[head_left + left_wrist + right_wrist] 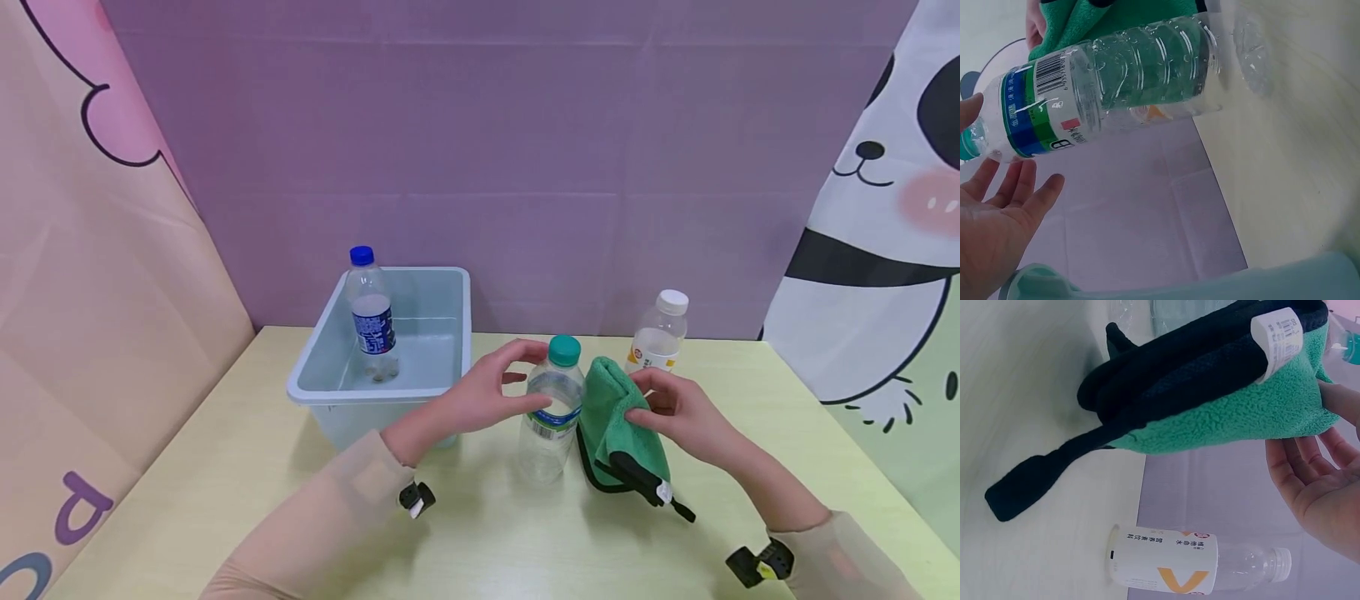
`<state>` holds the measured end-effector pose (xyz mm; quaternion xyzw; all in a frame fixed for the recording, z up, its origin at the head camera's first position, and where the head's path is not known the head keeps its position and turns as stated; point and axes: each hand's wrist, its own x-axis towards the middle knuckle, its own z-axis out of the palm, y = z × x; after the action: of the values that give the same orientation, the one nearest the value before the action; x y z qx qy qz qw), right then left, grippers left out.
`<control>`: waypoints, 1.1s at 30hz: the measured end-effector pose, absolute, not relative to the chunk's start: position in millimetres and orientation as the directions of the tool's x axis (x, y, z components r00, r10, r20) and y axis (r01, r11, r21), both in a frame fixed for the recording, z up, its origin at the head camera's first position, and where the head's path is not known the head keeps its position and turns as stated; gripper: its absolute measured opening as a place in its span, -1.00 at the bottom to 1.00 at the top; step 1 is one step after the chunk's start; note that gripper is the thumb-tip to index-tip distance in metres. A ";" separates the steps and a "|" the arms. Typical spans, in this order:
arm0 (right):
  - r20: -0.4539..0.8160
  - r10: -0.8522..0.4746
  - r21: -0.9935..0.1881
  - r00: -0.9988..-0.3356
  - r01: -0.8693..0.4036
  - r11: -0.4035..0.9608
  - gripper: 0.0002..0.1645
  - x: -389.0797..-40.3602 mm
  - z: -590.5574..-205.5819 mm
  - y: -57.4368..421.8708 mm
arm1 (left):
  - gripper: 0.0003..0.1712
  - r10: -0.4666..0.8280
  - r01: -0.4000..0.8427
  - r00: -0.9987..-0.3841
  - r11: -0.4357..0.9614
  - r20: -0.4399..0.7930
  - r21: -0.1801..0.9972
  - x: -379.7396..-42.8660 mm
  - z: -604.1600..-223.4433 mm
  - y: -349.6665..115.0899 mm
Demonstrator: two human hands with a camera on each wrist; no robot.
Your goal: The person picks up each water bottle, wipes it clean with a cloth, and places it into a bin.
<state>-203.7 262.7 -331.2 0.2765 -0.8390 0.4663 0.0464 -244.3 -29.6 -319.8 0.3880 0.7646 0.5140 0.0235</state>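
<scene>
My left hand (491, 392) reaches round the upper part of a clear plastic bottle (546, 454) with a green cap, its fingers loosely spread. In the left wrist view the fingertips (1054, 183) lie close beside the bottle's shoulder and label (1029, 112). The bottle stands upright on the table. Just right of it, my right hand (686, 412) pinches a folded green towel (611, 408) between thumb and fingers. The towel has black edging, a black hanging loop (1029, 487) and a white tag (1277, 340); its lower edge hangs close over the table.
A light blue plastic bin (431, 333) stands at the back left, with a blue-capped bottle (372, 325) upright inside. Behind the right hand stands a white-capped bottle (660, 333) with a white and orange label. A purple backdrop (525, 167) rises along the table's far edge.
</scene>
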 end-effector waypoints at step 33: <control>0.352 -0.353 -0.805 -0.867 -0.473 0.359 -0.59 -204.2 -315.9 220.3 | -0.47 0.497 0.505 -0.771 0.095 0.398 0.858 -232.0 -327.8 -17.5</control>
<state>-204.2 220.3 -315.9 0.2510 -0.8222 0.5074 0.0593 -232.0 -17.5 -327.8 0.3386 0.7399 0.5812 -0.0033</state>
